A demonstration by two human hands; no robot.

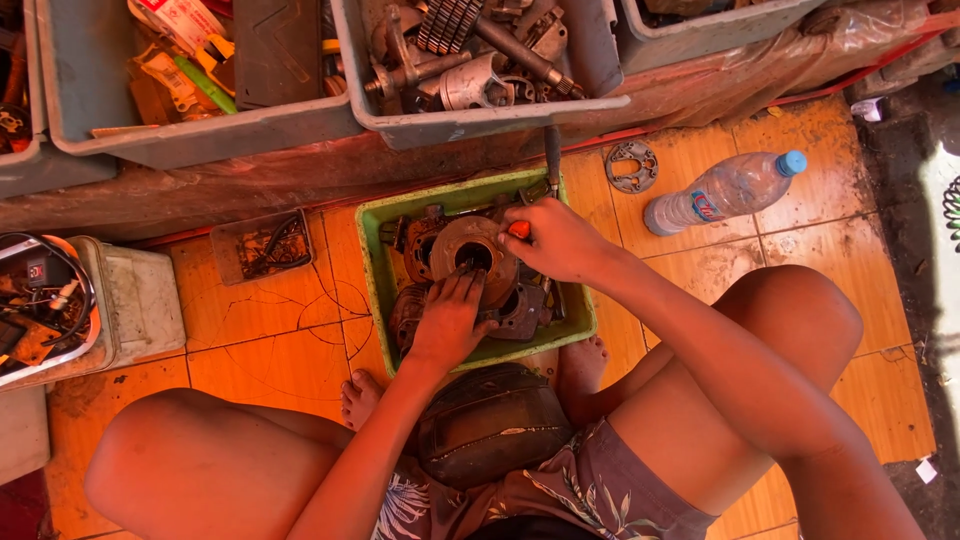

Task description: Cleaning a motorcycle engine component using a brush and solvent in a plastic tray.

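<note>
A green plastic tray point(374, 262) sits on the orange tiled floor between my bare feet, full of greasy metal engine parts. In its middle lies a round metal engine part point(466, 244) with a dark centre hole. My left hand point(449, 320) rests on this part, fingers spread at the edge of the hole. My right hand point(556, 238) is closed around a tool with an orange handle point(519, 229), held against the part's upper right rim. The tool's tip is hidden by my hand.
Grey bins of tools and metal parts point(470, 60) line a low shelf behind the tray. A clear water bottle point(722, 190) with a blue cap and a flat metal gasket point(631, 166) lie at right. A white box of wires point(60, 300) stands at left. A dark rounded cover point(490, 420) lies before my lap.
</note>
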